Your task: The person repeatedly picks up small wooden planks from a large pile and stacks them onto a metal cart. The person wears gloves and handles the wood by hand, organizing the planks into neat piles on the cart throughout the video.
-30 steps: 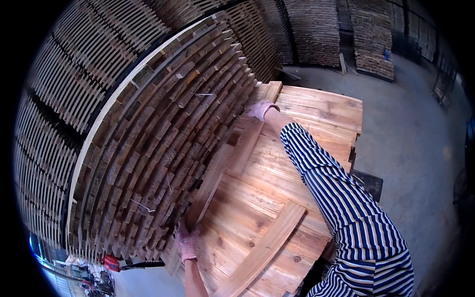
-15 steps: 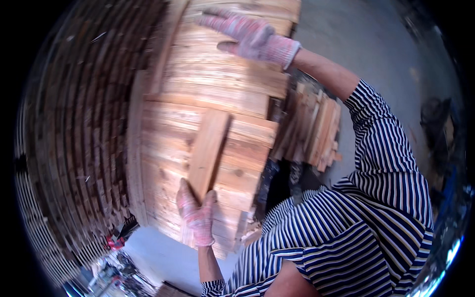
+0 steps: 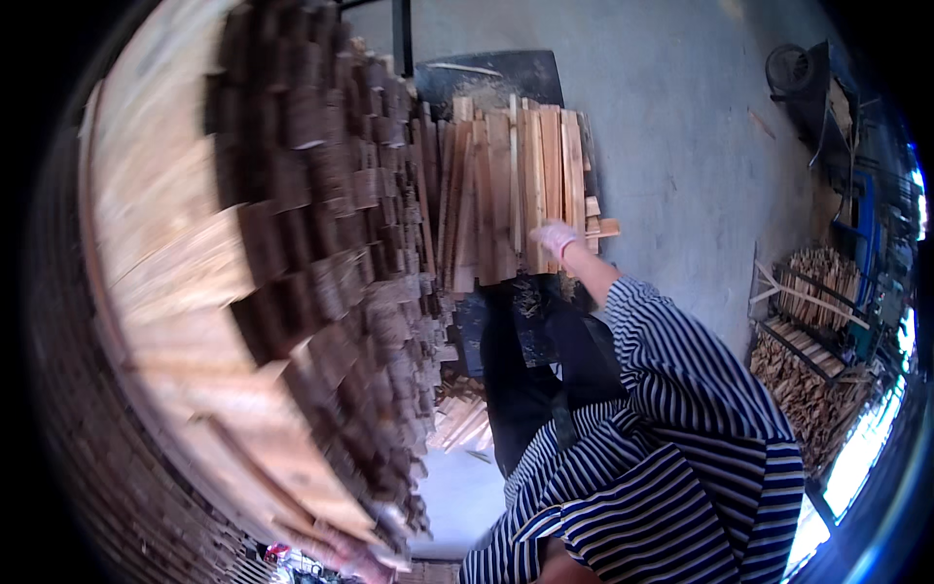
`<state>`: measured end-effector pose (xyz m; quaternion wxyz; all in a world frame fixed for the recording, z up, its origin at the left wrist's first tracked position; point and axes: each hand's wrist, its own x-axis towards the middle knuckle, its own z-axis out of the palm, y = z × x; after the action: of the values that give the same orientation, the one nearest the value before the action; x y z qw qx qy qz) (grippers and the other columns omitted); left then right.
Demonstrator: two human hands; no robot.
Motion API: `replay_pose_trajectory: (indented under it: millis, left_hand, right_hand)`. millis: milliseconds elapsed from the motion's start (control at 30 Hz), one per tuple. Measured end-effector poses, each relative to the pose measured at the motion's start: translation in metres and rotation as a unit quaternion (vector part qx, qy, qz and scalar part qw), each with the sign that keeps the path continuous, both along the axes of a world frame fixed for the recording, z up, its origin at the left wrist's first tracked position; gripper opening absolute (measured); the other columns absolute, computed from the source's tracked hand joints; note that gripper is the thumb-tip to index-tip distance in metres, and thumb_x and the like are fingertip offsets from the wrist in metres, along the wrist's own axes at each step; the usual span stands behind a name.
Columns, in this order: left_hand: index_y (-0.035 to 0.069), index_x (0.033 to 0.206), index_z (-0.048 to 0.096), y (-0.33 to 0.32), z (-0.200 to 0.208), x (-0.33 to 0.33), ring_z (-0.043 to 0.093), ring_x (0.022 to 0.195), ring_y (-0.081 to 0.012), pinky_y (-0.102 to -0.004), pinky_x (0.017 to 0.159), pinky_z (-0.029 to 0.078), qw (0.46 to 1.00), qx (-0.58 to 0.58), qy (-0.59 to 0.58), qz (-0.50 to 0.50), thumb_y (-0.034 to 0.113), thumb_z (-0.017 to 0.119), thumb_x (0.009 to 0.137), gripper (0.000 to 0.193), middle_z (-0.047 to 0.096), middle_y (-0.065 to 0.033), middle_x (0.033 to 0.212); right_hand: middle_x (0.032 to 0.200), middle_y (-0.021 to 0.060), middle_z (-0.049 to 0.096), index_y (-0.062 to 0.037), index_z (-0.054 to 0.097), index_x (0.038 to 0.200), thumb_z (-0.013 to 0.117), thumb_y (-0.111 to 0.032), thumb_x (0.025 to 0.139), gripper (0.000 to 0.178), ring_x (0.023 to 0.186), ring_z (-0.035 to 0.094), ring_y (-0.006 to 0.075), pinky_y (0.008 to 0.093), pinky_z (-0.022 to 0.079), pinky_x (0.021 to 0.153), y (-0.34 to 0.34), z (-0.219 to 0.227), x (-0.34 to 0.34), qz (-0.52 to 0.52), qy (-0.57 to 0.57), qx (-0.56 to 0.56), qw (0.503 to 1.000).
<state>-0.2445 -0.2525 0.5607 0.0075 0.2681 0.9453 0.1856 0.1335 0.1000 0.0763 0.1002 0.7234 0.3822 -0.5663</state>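
Note:
My right hand point(image 3: 556, 237), in a pale reddish knit glove, reaches down to a pile of loose wooden boards point(image 3: 498, 195) lying side by side near the floor. It is at the pile's near right part; blur hides whether its fingers grip a board. Low at the left, my left hand point(image 3: 348, 557), gloved alike, is at the near end of the tall board stack point(image 3: 136, 263). A single narrow board point(image 3: 255, 462) lies on the stack's pale top, its near end close to that hand. Motion smears the left fingers, so their hold cannot be made out.
The stack's uneven board ends point(image 3: 331, 243) jut toward me on the left. Short offcuts point(image 3: 459, 423) lie below it. Grey floor point(image 3: 671, 185) stretches to the right, with bundled wood strips point(image 3: 822, 282) and a dark wheeled object point(image 3: 803, 83) along the far right.
My view has swung right toward the low pile. My right hand has left the stack's top and come down to the loose boards. My left hand now appears lower, near the picture's edge.

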Motion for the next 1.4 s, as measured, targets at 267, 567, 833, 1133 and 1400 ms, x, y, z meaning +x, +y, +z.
replay_pose_trajectory:
  millis: [267, 567, 833, 1133, 1400]
  left_hand:
    - [0.006, 0.165, 0.027, 0.025, -0.029, 0.008, 0.036, 0.151, -0.0394, -0.0487, 0.125, 0.03, 0.981, -0.154, 0.116, -0.013, 0.03, 0.052, 0.11, 0.066, 0.033, -0.0253, 0.166]
    - [0.005, 0.165, 0.028, 0.067, -0.057, -0.001, 0.036, 0.152, -0.0385, -0.0469, 0.125, 0.029, 0.978, -0.157, 0.135, -0.033, 0.027, 0.051, 0.109, 0.064, 0.034, -0.0235, 0.166]
    - [0.004, 0.165, 0.028, 0.033, -0.027, 0.015, 0.037, 0.152, -0.0376, -0.0453, 0.126, 0.029, 0.984, -0.127, 0.124, -0.003, 0.024, 0.051, 0.109, 0.063, 0.035, -0.0218, 0.166]
    - [0.001, 0.16, 0.035, 0.041, 0.036, 0.025, 0.041, 0.147, -0.0409, -0.047, 0.123, 0.032, 0.986, -0.129, 0.084, 0.067, 0.02, 0.061, 0.101, 0.068, 0.044, -0.0247, 0.158]
    - [0.005, 0.158, 0.04, 0.015, 0.04, 0.008, 0.048, 0.138, -0.0465, -0.0519, 0.118, 0.038, 0.991, -0.071, 0.114, 0.02, 0.033, 0.072, 0.094, 0.077, 0.051, -0.0284, 0.148]
  right_hand:
    - [0.095, 0.0094, 0.069, 0.0008, 0.071, 0.114, 0.083, -0.053, 0.082, 0.064, 0.089, 0.067, 0.0278, 0.0511, 0.053, 0.072, -0.158, -0.127, -0.111, -0.117, 0.136, -0.286, 0.941]
    - [0.146, 0.026, 0.053, 0.0032, 0.029, 0.152, 0.091, -0.055, 0.071, 0.117, 0.131, 0.055, 0.0377, 0.0497, 0.043, 0.107, -0.141, -0.132, -0.204, -0.362, -0.04, -0.224, 0.904]
    - [0.113, 0.0102, 0.065, -0.0087, 0.063, 0.127, 0.069, -0.069, 0.087, 0.072, 0.097, 0.064, 0.027, 0.0539, 0.049, 0.101, -0.087, 0.09, -0.123, -0.355, 0.401, -0.286, 0.795]
    - [0.121, 0.0137, 0.064, -0.0034, 0.054, 0.137, 0.068, -0.051, 0.098, 0.063, 0.118, 0.062, 0.0297, 0.0489, 0.047, 0.109, -0.053, 0.311, 0.023, -0.069, 0.577, -0.2, 0.789]
    - [0.12, 0.0103, 0.063, -0.003, 0.051, 0.141, 0.073, -0.066, 0.087, 0.086, 0.112, 0.064, 0.0254, 0.0404, 0.054, 0.098, 0.103, 0.462, -0.086, -0.114, 0.722, 0.129, 0.67]
